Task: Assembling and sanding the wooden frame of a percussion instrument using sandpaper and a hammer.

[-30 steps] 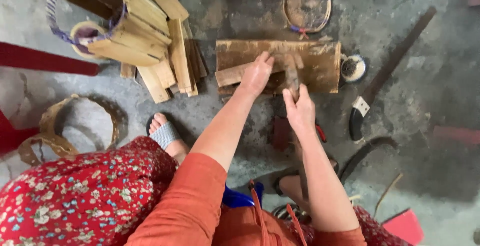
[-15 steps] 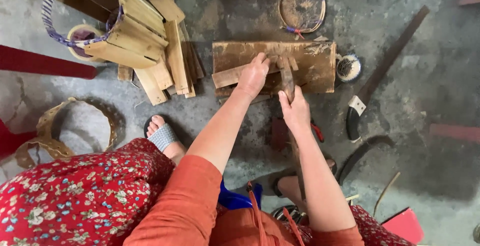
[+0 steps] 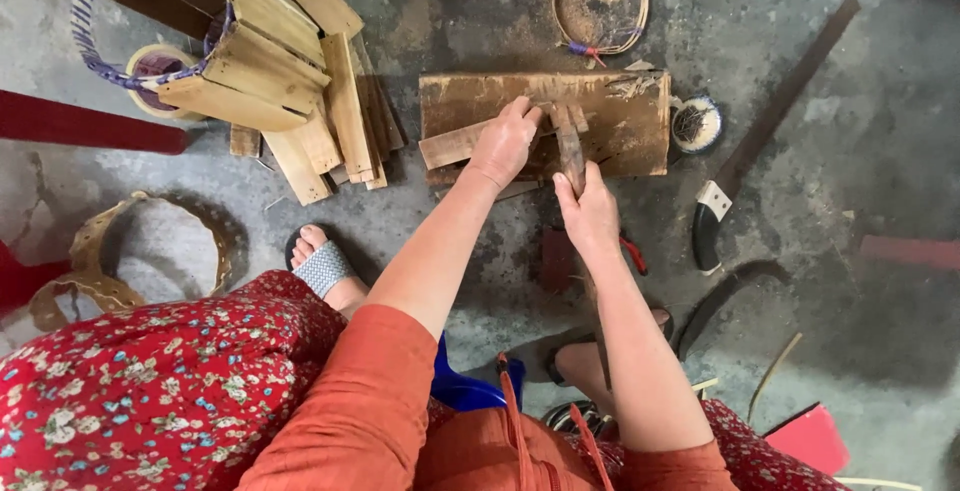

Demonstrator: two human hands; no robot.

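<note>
A brown wooden board lies flat on the concrete floor in front of me. On it rests a narrow wooden slat, and my left hand presses down on that slat. My right hand grips a dark upright tool whose upper end stands on the board next to my left hand. What kind of tool it is cannot be told. Both arms wear orange sleeves pushed up above the elbow.
A stack of wooden planks lies at the upper left, with a woven hoop over it. A round woven disc sits beyond the board. A long blade with a dark handle lies to the right, and a bamboo ring at left.
My hands stay in about the same place on the slat and the tool. The view has shifted slightly.
</note>
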